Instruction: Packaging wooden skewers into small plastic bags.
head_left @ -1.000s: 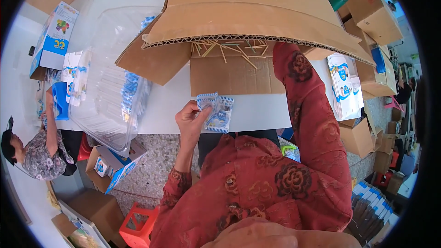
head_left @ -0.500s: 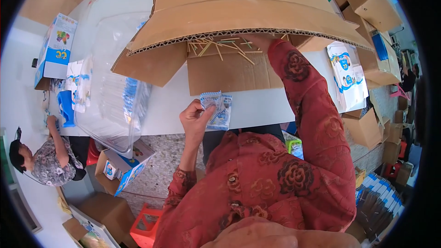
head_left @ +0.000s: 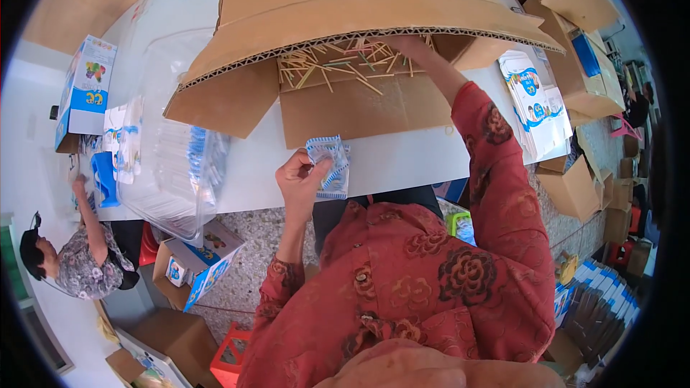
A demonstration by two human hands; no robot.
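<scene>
Head view. The person's left hand [head_left: 300,185] is raised over the near edge of the white table [head_left: 402,158], fingers and thumb closed around a small fan of blue-and-white sachets [head_left: 329,165]. The sachets stand up and to the right of the palm, their lower part pinched between thumb and fingers and their upper edges free.

The right hand [head_left: 404,44] reaches forward under the raised flap of a large cardboard box [head_left: 345,7]. It sits at the back of a loose pile of thin sticks [head_left: 338,63], which lies on the box's lower flap. The flap edge covers the fingers; whether they are open or closed on sticks cannot be told.

Packages:
- Left of the box: a large clear plastic bag [head_left: 172,144] lying on the table, filled with blue-and-white packets.
- Far left table corner: an upright blue-and-white carton [head_left: 85,86] with coloured print.
- Right of the box: a stack of flat white-and-blue printed cartons [head_left: 530,104] at the table's right edge.
- On the floor below the left table edge: an open brown box [head_left: 194,262] holding blue-printed cartons.

Edges and room: a bare strip of table runs between the box's lower flap and the near edge, where the left hand works. Brown cartons [head_left: 575,187] crowd the floor to the right. Another person [head_left: 75,259] sits at the table's left end, one arm up at the edge
</scene>
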